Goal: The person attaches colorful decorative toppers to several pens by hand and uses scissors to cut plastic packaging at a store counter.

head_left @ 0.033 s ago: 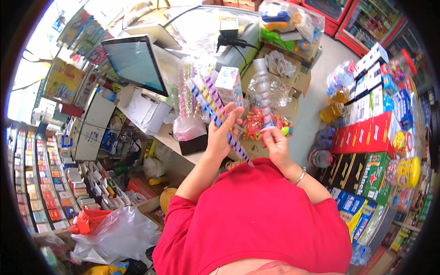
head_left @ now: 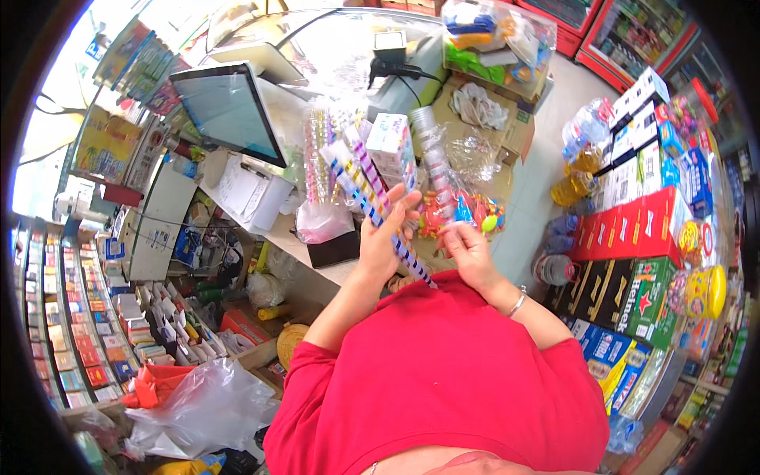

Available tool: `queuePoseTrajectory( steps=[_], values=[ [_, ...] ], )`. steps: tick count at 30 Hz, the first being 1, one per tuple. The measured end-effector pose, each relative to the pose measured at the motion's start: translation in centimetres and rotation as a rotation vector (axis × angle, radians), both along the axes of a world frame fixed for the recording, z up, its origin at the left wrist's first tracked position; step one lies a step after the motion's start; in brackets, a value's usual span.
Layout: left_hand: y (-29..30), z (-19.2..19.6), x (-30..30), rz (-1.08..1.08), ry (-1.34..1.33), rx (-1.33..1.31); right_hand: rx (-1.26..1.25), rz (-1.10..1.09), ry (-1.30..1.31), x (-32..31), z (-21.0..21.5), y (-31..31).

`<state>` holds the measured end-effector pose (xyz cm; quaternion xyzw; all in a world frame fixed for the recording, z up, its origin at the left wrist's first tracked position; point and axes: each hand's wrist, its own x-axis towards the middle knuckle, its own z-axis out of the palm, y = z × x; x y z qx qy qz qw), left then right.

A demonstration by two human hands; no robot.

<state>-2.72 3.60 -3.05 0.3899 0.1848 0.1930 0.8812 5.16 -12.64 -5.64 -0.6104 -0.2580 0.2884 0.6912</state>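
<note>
Several slender tubes (head_left: 354,187) with spiral stripes in blue, gold and purple are held in my left hand (head_left: 385,237). They fan out above the fingers, and the lower end of a blue-striped one sticks out below the palm. My right hand (head_left: 470,252) pinches the lower end of a clear tube with silver bands (head_left: 433,150), which leans up and to the left. Behind my hands lies a pile of bright red, yellow and blue small pieces (head_left: 475,212). More striped tubes stand in a clear bag (head_left: 321,150), left of those in my left hand.
A monitor (head_left: 229,111), a notepad (head_left: 248,190), a dark phone-like slab (head_left: 332,250) and a white box (head_left: 391,142) stand on the counter. Clear plastic wrap (head_left: 471,150) lies beyond my right hand. Stacked cartons (head_left: 625,233) and bottles line the right side.
My right hand has shifted slightly left, and the top of its silver-banded tube has swung left. My left hand keeps its tubes in nearly the same place.
</note>
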Motion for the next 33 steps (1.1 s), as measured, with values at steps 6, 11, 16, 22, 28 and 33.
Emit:
queuePoseTrajectory(
  steps=[6, 11, 16, 22, 28, 33],
  values=[
    [-2.8, -1.3, -2.4, 0.015, 0.041, 0.01, -0.298, 0.403, -0.522, -0.7, -0.6, 0.4],
    [-2.7, -2.4, -3.7, 0.02, 0.04, -0.016, -0.039, 0.413, -0.49, 2.4, -0.6, 1.2],
    [-3.6, -1.9, -3.4, 0.188, 0.047, -0.036, -0.585, -0.078, -1.077, 13.1, -5.8, 2.9],
    [-4.2, -1.8, -4.1, 0.303, 0.025, -0.092, -0.954, 0.1, -1.283, 16.6, -7.9, 3.7],
    [-3.4, -2.2, -5.2, 0.329, 0.015, -0.154, -0.851, 0.248, -0.917, 18.8, -7.1, 2.4],
    [-2.7, -2.1, -5.0, 0.29, 0.044, -0.141, -0.596, 0.212, -0.531, 20.2, -3.1, 0.1]
  ],
)
